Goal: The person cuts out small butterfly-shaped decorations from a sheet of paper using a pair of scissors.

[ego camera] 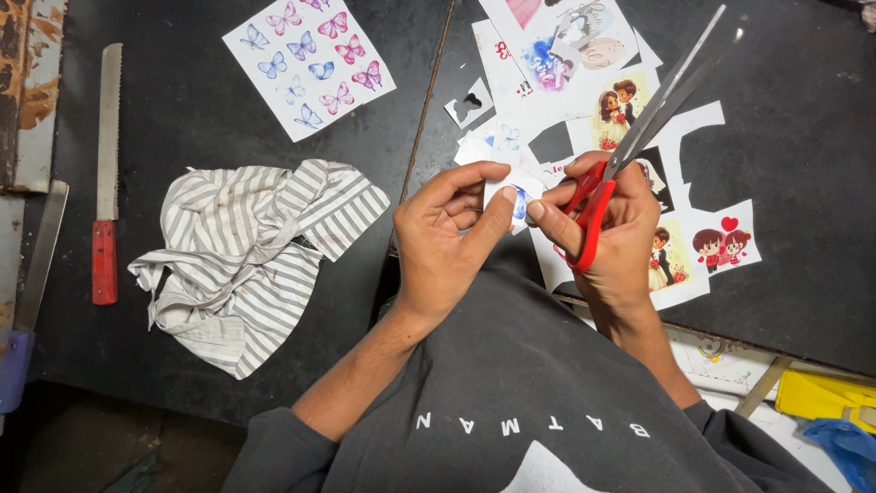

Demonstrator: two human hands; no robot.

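Note:
My left hand (449, 236) pinches a small white paper cut-out (516, 199) with a blue printed figure between thumb and fingers. My right hand (613, 236) also touches that cut-out with its fingertips while holding red-handled scissors (630, 137); the long blades point up and to the right, nearly closed. Both hands meet above the front edge of a dark table (803, 274). Under them lie cut printed sheets of cartoon couples (712, 245) with holes where shapes were removed.
A sheet of pink and blue butterfly pictures (308, 59) lies at the top left. A striped grey-white cloth (251, 256) sits left of my hands. A red-handled serrated knife (107, 173) lies at the far left. More printed sheets (557, 46) are at the top centre.

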